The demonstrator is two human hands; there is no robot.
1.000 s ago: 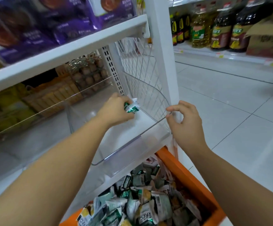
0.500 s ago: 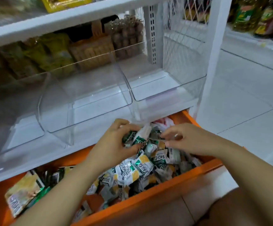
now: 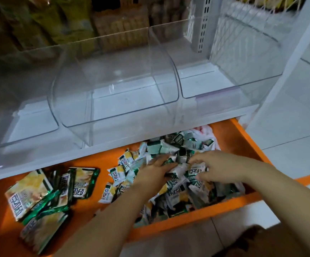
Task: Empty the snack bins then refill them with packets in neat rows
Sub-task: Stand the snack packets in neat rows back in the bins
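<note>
Three clear plastic snack bins (image 3: 113,101) stand side by side on the white shelf (image 3: 215,115), and no packets are in them. Below the shelf an orange tray (image 3: 230,138) holds a heap of small green, white and yellow snack packets (image 3: 176,190). Both my hands are in that heap. My left hand (image 3: 154,171) lies on the packets with its fingers stretched forward. My right hand (image 3: 221,167) has its fingers and thumb curled around a few small packets at the top of the heap.
Several larger flat packets (image 3: 39,193) lie at the left end of the orange tray. Boxed and bagged goods (image 3: 120,26) stand behind the bins. A white shelf post (image 3: 287,58) rises at the right, with tiled floor (image 3: 298,127) beyond it.
My left hand came down from the right bin with a packet, and my right hand left the bin's rim. Both now reach into the heap in the tray. My view has tilted down.
</note>
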